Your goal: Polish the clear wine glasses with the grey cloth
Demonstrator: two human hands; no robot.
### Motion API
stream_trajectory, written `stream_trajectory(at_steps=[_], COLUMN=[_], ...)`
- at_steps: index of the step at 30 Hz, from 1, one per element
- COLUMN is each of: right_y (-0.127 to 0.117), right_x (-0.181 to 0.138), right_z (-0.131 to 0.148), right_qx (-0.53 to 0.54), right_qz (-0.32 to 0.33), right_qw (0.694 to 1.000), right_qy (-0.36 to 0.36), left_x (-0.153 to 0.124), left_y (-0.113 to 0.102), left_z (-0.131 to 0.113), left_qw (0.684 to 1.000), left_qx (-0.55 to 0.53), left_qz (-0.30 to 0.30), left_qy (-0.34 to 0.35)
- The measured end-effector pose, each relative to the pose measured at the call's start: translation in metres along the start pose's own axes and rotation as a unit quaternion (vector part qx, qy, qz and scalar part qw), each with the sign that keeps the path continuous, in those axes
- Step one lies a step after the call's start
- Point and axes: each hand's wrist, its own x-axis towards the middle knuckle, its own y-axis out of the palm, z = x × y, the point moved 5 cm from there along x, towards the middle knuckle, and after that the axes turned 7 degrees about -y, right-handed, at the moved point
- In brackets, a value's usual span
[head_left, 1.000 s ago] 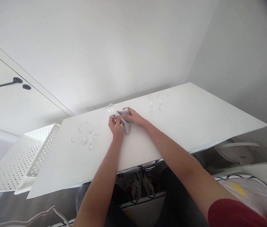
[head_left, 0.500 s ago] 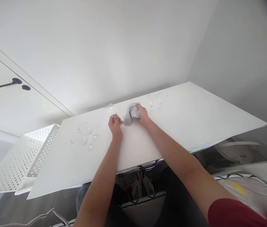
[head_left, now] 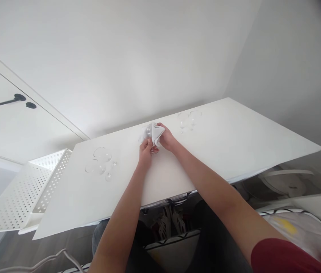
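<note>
left hand: my left hand (head_left: 146, 148) is closed around the lower part of a wine glass (head_left: 148, 131), near the stem, with the fingers hiding most of it.
right hand: my right hand (head_left: 166, 137) is gripping a pale grey cloth (head_left: 157, 131), bunched and folded, on the far side of the glass.
wine glass: between my two hands over the far middle of the white table (head_left: 234, 148), tilted, bowl away from me and foot toward me.
cloth: against the bowl and partly covering it — whether any of it is tucked inside, i cannot tell.
step: i judge this to be the wiping of the bowl, one hand steadying and the other working the cloth.
next move: it calls, i think, for a light squeeze through the cloth and a small turn of the glass, with my left hold kept firm but gentle — twisting bowl against stem could snap it.
other glasses: a left pair of wine glasses (head_left: 101, 167) and a right pair of wine glasses (head_left: 184, 122) stand on the table, well apart from my hands.
left end: a white perforated rack (head_left: 15, 197) sits just beside the table.
</note>
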Motion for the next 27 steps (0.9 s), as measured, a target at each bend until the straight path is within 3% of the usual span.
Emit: stream_trajectory(at_steps=[4,7,9,12,15,18,20,23,27], right_y=[0.006,0.006,0.007,0.008,0.01,0.019,0.015,-0.001,0.001], right_x=[-0.007,-0.01,-0.01,-0.009,-0.012,-0.015,-0.013,-0.005,-0.001], right_z=[-0.001,-0.005,-0.003,0.008,0.025,0.031,0.03,0.023,0.013], right_qx=[0.016,0.002,0.0,-0.027,-0.157,-0.259,-0.252,-0.123,0.054], right_qz=[0.094,0.117,0.111,0.058,-0.022,-0.001,-0.008,-0.05,0.038], right_qw=[0.995,0.991,0.992,0.998,0.974,0.941,0.949,0.986,0.997], right_qy=[0.03,0.065,0.056,-0.024,-0.159,-0.217,-0.189,-0.096,0.026], left_x=[0.0,0.0,-0.001,0.0,0.0,-0.003,-0.006,-0.008,-0.009], left_y=[0.004,0.004,0.006,0.007,0.0,0.0,0.002,0.007,0.01], left_z=[0.006,0.008,0.011,0.012,0.007,-0.001,-0.004,-0.005,-0.004], left_qw=[0.999,0.998,0.995,0.992,0.984,0.954,0.951,0.955,0.973], left_qx=[0.03,0.041,0.016,0.026,0.178,0.285,0.292,0.285,0.226], left_qz=[0.033,0.036,0.07,0.085,-0.006,-0.056,-0.049,-0.02,0.013], left_qy=[-0.021,-0.038,-0.071,-0.088,-0.012,0.07,0.084,0.078,0.053])
